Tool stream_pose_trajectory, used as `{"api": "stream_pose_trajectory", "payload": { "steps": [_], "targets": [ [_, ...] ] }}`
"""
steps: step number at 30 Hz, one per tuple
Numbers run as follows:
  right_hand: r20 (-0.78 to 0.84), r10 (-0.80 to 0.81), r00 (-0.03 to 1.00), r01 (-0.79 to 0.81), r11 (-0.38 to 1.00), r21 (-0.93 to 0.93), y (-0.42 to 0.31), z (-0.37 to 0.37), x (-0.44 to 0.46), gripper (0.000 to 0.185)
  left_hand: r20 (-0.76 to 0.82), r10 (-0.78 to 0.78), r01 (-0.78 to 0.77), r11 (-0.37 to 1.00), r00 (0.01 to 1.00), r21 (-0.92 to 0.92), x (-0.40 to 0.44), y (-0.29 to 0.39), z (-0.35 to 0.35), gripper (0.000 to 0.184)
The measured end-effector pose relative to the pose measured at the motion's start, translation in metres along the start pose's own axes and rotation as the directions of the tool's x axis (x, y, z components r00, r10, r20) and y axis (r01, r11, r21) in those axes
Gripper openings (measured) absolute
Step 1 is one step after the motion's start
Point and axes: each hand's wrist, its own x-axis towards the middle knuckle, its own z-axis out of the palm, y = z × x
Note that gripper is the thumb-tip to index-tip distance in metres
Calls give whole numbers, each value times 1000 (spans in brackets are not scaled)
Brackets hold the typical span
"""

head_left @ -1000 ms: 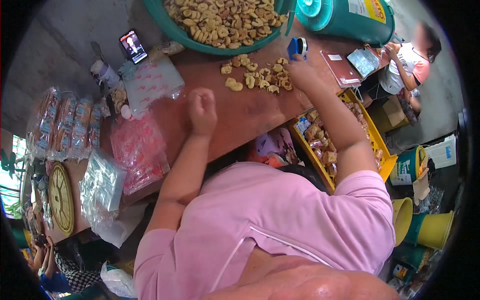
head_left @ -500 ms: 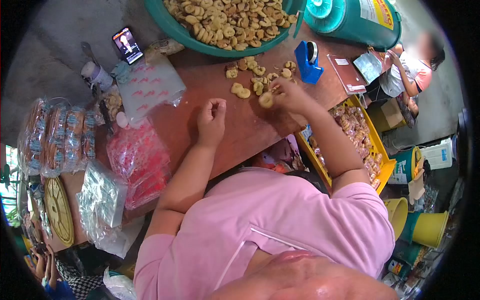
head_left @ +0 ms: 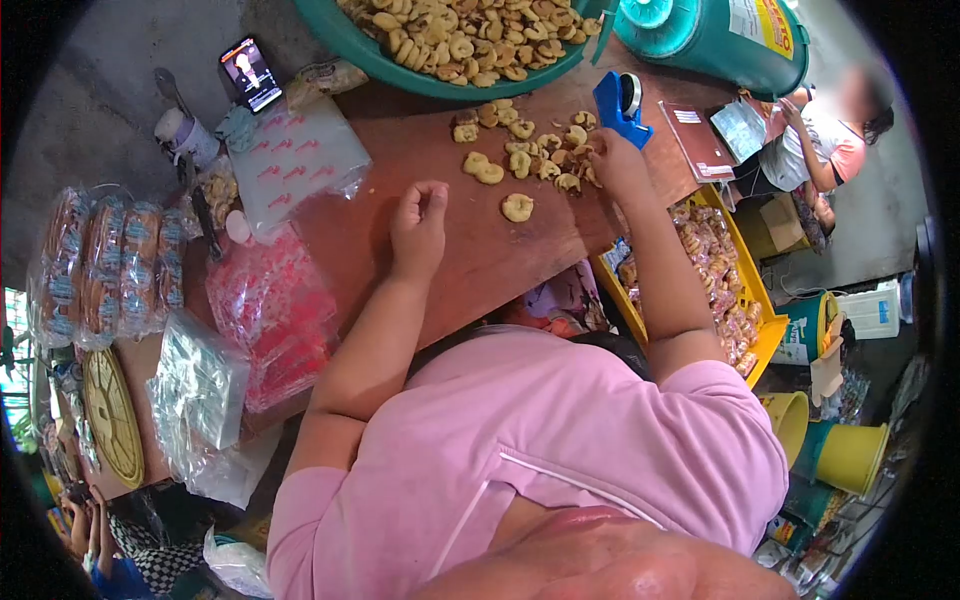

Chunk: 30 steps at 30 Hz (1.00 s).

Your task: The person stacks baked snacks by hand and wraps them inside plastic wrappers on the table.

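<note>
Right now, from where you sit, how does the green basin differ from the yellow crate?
Shape and colour: the green basin is round, the yellow crate straight-sided.
Contents: the basin holds loose biscuits; the crate holds pieces in shiny clear wrapping.
Place: the basin is at the far side of the table, the crate by its near edge.
Both hold many pieces.

- A phone (head_left: 250, 74), its screen lit, stood against a gray wall (head_left: 95, 70).
- A green drum (head_left: 705, 45) bore a yellow-and-white label.
- A reddish folder (head_left: 690, 143) lay near the drum.
- A person in a white shirt (head_left: 793, 158) worked nearby, arms raised.
- A yellow bucket (head_left: 853, 460) sat among other containers.
- A round yellow disc (head_left: 112, 418) lay at far left.
</note>
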Motion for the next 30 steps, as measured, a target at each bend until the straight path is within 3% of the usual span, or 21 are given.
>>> {"api": "stream_pose_trajectory", "payload": {
  "steps": [1,4,5,7,10,11,14,17,20,23,30],
  "targets": [
    [-33,30,999,-27,996,87,-11,-7,-10,26,0,-15,15,1000,1000,8,-1,1,-1,22],
    [-189,-104,977,140,971,192,-39,-12,-48,25,-4,-43,44,999,999,25,-1,10,-1,22],
    [-200,-245,949,267,960,87,-41,-3,-63,24,-6,-54,54,998,999,30,-3,11,-1,22],
    [-177,-511,841,496,859,-125,-45,15,-94,23,0,-31,31,999,1000,15,-2,5,0,23],
    [24,-533,846,533,846,18,-66,6,-122,20,11,-25,24,999,1000,21,-2,2,-2,24],
    [-44,-534,844,536,837,109,-70,-1,-123,18,12,-25,25,999,1000,28,-2,2,-3,24],
    [-46,-411,911,413,905,100,-62,-7,-100,19,-2,-13,13,999,1000,50,-4,10,-1,24],
    [-37,-386,922,386,905,180,-90,-22,-76,20,1,-44,44,998,999,54,-1,6,0,24],
    [389,-317,865,385,916,-110,-103,-3,-52,22,-45,-17,14,999,999,-51,-1,8,0,16],
    [295,-277,914,307,950,-61,-104,28,-56,24,-27,-43,41,996,999,-73,0,9,-1,16],
    [179,-68,981,-22,889,458,-117,1,-55,27,-20,-36,36,999,999,-22,0,10,2,15]
  ]
}}
